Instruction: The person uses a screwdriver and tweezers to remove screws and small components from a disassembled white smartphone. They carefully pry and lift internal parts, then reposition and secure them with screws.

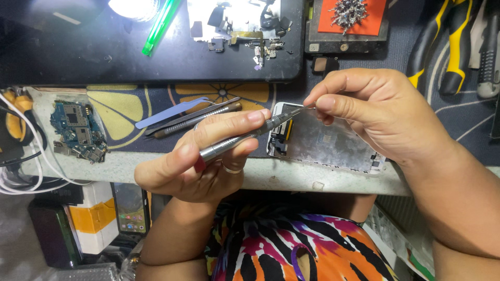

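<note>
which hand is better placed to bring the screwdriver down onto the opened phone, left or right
Left. The left hand grips the metal screwdriver, its tip above the opened phone. The right hand only pinches at the tip.

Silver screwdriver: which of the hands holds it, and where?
The left hand grips the slim silver metal screwdriver around its handle; the right hand pinches at its tip.

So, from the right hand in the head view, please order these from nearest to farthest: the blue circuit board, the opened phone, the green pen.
Measured from the right hand:
1. Opened phone, directly under the hand at the table edge.
2. Green pen, upper left, on the dark tray.
3. Blue circuit board, far left on the mat.
</note>
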